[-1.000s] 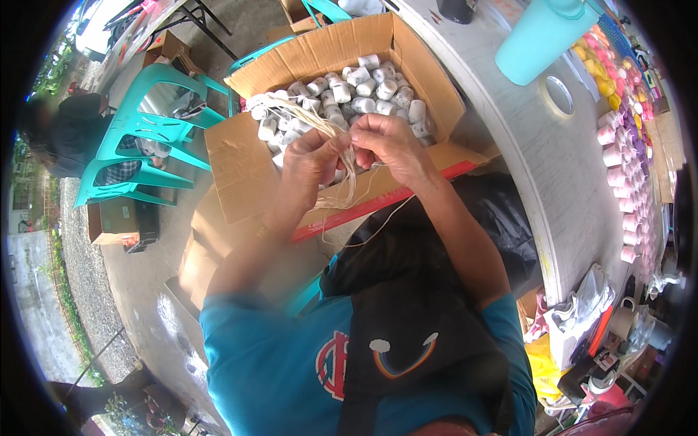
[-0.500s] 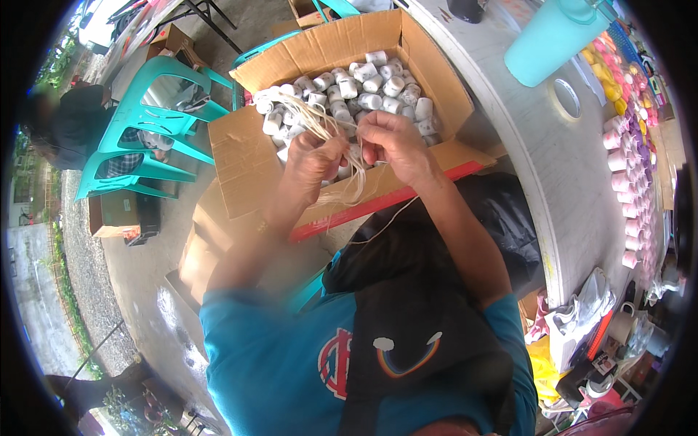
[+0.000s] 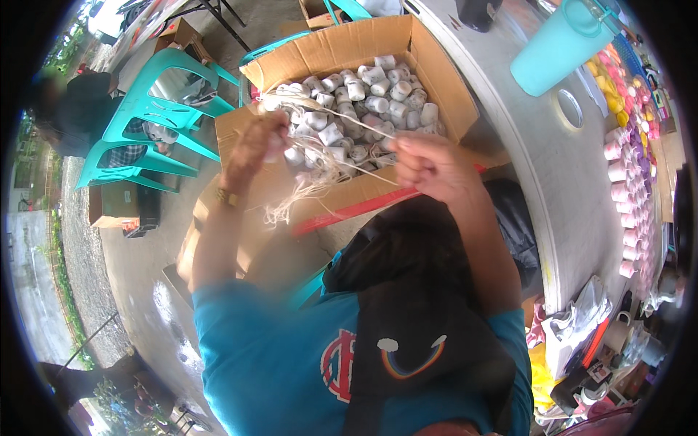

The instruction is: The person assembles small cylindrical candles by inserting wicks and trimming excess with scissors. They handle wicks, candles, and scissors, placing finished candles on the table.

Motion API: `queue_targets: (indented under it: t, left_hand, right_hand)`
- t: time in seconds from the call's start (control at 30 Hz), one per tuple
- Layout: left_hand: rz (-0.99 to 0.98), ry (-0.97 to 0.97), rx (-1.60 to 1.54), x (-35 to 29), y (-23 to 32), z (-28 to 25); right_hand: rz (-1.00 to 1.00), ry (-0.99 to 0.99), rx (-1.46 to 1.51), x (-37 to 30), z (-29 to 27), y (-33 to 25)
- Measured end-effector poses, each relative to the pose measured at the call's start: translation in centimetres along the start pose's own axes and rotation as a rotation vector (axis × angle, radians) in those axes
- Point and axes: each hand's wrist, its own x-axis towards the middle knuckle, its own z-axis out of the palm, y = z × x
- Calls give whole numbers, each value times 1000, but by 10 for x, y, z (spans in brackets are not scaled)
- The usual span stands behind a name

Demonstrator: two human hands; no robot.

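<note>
Over the front of a cardboard box [image 3: 349,43], my left hand [image 3: 254,149] is closed at a bundle of cream string [image 3: 316,178]; motion blurs its fingers. Loose strands fan out from the bundle, and frayed ends hang over the box's front flap. To the right, my right hand [image 3: 436,166] pinches one cream strand, which stretches taut back toward the bundle. Below both hands, the box holds many small white spools [image 3: 356,89], heaped together with grey marks on them. Part of the pile is hidden behind the string.
A grey-white table [image 3: 509,109] curves along the right, bearing a turquoise tumbler [image 3: 556,54], a roll of tape [image 3: 569,109] and rows of pink spools [image 3: 622,192]. Teal plastic chairs [image 3: 134,116] stand at the left, near another person [image 3: 80,116]. Black cloth [image 3: 407,240] covers my lap.
My hands have moved apart, the left one leftward and the right one right and slightly down. A strand now stretches between them, and the bundle has spread out with its ends hanging lower.
</note>
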Motion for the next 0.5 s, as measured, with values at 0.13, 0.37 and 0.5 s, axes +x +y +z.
queue_targets:
  t: [0.13,0.37,0.5]
  left_hand:
    - [-34,393,329,22,-32,-75]
    - [-139,484,-212,34,-35,-124]
    - [-173,543,-56,73,-21,-109]
  right_hand:
    - [-302,66,41,-75,3,-39]
    - [-622,1159,-1245,-278,55,-55]
    - [-590,1254,-2659,-330,76,-14]
